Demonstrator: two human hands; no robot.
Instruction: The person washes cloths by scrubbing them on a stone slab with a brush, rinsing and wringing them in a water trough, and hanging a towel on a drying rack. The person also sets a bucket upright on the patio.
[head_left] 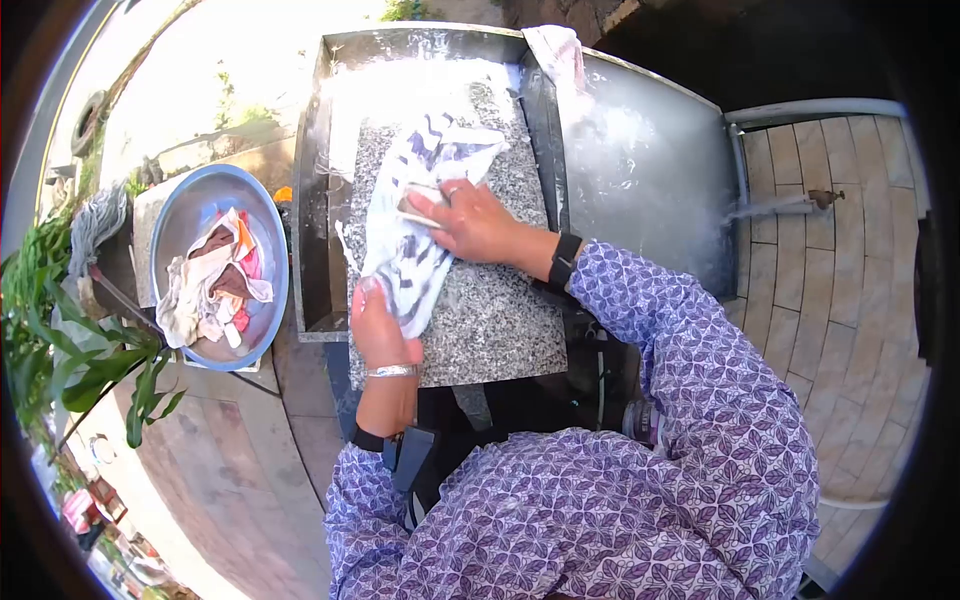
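A white cloth with dark markings [428, 150] lies spread lengthwise on a speckled granite slab [490, 320]. My left hand [380, 325] grips the cloth's near left end, thumb on top. My right hand [470, 220] is closed round a small pale brush or block [420, 205] and presses it on the middle of the cloth. The bristles or underside of that object are hidden.
Left of the slab stands a blue-rimmed basin [280, 290] with several wet cloths [215, 280]. On the right, a tap [822, 199] runs into a water-filled tank [640, 180]. A pink cloth [556, 52] hangs over the tank's divider. Plants [100, 375] stand far left.
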